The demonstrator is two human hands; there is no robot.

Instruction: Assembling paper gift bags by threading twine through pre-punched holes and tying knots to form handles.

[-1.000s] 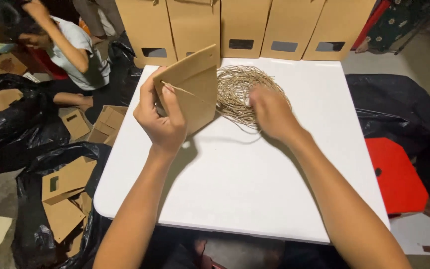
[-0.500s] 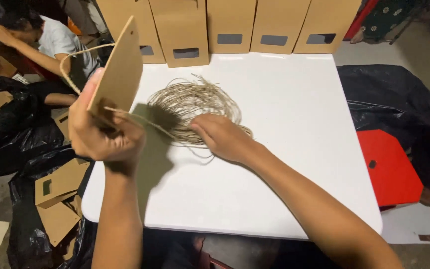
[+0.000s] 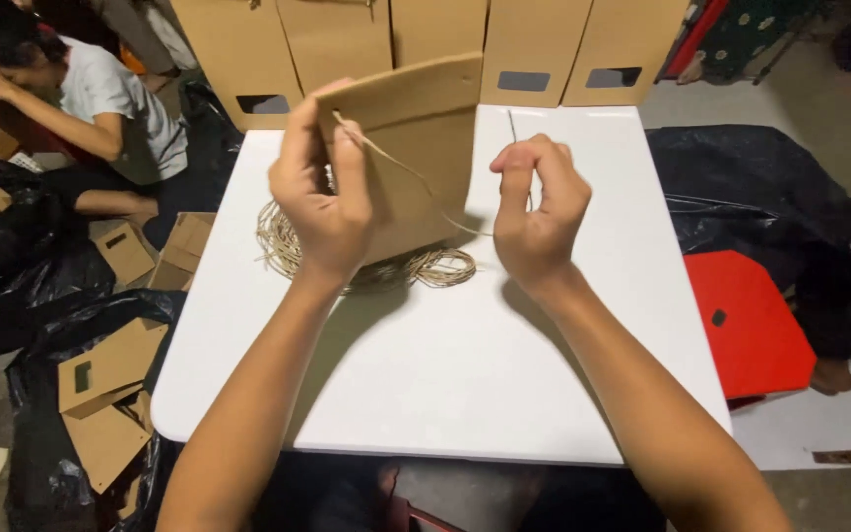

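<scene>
Hands, two: left hand (image 3: pixel 322 192) grips one cardboard piece (image 3: pixel 424 148); right hand (image 3: pixel 534 212) pinches one twine strand (image 3: pixel 416 177). One twine coil (image 3: pixel 283 246) lies near the table (image 3: pixel 465 365) far edge; four cardboard boxes (image 3: pixel 534 49) behind.

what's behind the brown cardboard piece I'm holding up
Behind the cardboard piece in the left hand, a coil of twine lies on the white table; its middle is covered. Further back stand cardboard boxes.

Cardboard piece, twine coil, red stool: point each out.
cardboard piece (image 3: pixel 425 148), head view, middle of its flat face.
twine coil (image 3: pixel 445 268), head view, loops on the table.
red stool (image 3: pixel 746 325), head view, seat top.
</scene>
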